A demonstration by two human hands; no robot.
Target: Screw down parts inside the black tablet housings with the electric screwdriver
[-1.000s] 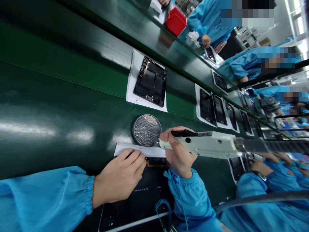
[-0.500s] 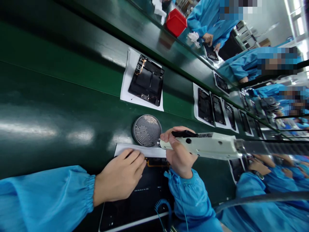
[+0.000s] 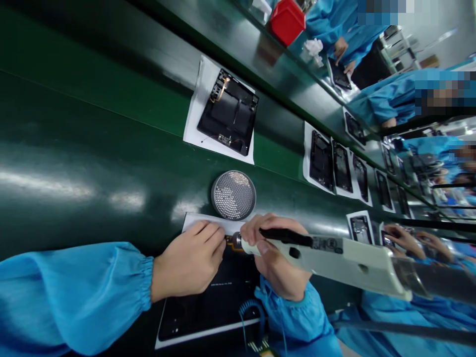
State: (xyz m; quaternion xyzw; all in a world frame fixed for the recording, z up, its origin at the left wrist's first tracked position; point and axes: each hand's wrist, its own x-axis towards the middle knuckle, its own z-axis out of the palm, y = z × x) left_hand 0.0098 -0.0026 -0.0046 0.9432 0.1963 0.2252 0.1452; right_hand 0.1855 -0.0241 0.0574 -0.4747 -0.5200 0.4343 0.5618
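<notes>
Head camera looks forward and down, close over left hand (image 3: pixel 188 263) and right hand (image 3: pixel 277 258).

dark green work belt (image 3: pixel 92 158), white paper sheet (image 3: pixel 191 124) bearing black device housing (image 3: pixel 228 111), round perforated metal tin (image 3: pixel 233 195)

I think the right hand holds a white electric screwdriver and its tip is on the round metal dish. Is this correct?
Not quite: the screwdriver in the right hand has its tip away from the round metal dish. The tip is at the orange strip on the black device, as the head view shows.
</notes>
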